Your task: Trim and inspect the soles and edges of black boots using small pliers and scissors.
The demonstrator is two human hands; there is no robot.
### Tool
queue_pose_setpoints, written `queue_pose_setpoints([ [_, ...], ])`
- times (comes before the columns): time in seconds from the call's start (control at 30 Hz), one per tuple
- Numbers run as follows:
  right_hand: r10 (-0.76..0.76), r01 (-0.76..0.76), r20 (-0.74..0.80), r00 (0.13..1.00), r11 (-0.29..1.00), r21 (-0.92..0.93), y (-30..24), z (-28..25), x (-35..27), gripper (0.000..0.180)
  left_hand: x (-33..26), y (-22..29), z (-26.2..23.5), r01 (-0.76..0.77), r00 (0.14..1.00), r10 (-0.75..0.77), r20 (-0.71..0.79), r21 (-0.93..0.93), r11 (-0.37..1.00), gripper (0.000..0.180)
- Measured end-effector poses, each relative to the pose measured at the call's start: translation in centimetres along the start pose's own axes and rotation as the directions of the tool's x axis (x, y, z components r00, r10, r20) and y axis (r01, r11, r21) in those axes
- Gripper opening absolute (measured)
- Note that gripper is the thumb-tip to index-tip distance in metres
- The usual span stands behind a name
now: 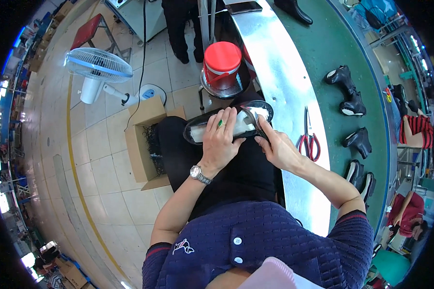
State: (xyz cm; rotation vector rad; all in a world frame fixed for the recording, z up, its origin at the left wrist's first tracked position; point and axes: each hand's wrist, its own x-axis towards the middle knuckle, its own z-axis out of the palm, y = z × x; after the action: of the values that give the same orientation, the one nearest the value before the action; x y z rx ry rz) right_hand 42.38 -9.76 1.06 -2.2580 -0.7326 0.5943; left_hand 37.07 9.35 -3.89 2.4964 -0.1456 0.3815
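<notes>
A black shoe (197,135) lies sole side up across my lap, its white underside showing between dark edges. My left hand (219,139) rests over the middle of it, fingers together and thumb out to the side, holding it steady. At the shoe's right end, my right hand (280,148) is closed around a grey metal hand tool (250,117). The tool's tip touches or lies just over the white underside; its exact kind is partly hidden by my fingers. Red-handled scissors (309,139) lie on the metal bench just right of my right hand.
The shiny metal bench (294,192) runs along my right, with a phone (244,7) at its far end. Beyond it, a green conveyor (323,43) carries several black shoes and boots. Ahead stands a red bucket (222,60); to the left are a cardboard box (139,151) and a fan (99,67).
</notes>
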Motion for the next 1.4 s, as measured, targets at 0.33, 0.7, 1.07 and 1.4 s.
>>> queue_pose_setpoints([
  [0.33,0.142,0.006,0.23,0.963,0.84,-0.543,-3.0,-4.3,2.1,0.06,-0.1,-1.1,0.6,-0.163,0.984,0.174,-0.04,0.193,0.968,0.069],
  [0.7,0.17,-0.142,0.115,0.979,0.965,-0.219,-3.6,-4.6,5.5,0.058,-0.4,-1.4,1.1,-0.13,0.989,0.144,-0.04,0.251,0.959,0.065],
  [1.07,0.21,-0.209,0.011,0.978,0.975,-0.075,-3.5,-4.4,5.9,0.061,0.1,-1.2,0.9,-0.099,0.992,0.116,-0.055,0.251,0.963,0.063],
  [1.4,0.297,-0.297,-0.093,0.95,0.955,0.018,-3.2,-3.3,5.7,0.06,0.2,-1.2,1.3,-0.075,0.991,0.1,-0.091,0.246,0.966,0.063],
])
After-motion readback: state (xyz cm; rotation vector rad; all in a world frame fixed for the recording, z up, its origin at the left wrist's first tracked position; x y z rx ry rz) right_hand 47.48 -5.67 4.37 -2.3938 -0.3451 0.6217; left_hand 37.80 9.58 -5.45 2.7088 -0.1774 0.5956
